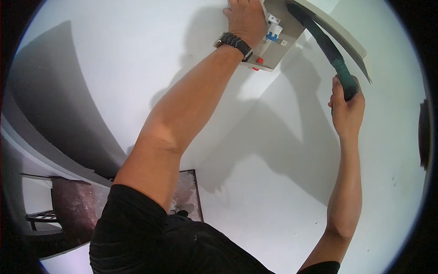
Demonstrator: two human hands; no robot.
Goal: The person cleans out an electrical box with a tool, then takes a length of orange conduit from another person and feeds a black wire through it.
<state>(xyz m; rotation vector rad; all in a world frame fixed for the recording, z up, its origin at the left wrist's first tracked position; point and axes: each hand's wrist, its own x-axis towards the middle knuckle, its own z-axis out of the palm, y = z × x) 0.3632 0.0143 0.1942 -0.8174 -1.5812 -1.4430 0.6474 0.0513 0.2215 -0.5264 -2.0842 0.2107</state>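
Observation:
A pale grey electrical box [277, 58] with its front open is up against the white wall at the top of the head view. Inside it sits a white circuit breaker [273, 33] with blue switches. My left hand [247, 20], a watch on its wrist, is closed on the box's left side; its fingertips are partly cut off by the view's upper edge. The fingers of my right hand [348, 107] wrap round the handle of a long black and dark green tool [325, 43]. The tool's far end reaches the box's upper right part, and its kind is unclear.
The box's door [344, 37] swings out to the right, just beyond the tool. Red plugs [260, 60] sit at the box's lower edge. Far below at left are a stained floor [75, 205] and a dark metal frame [42, 217]. A dark object [424, 134] is at the right rim.

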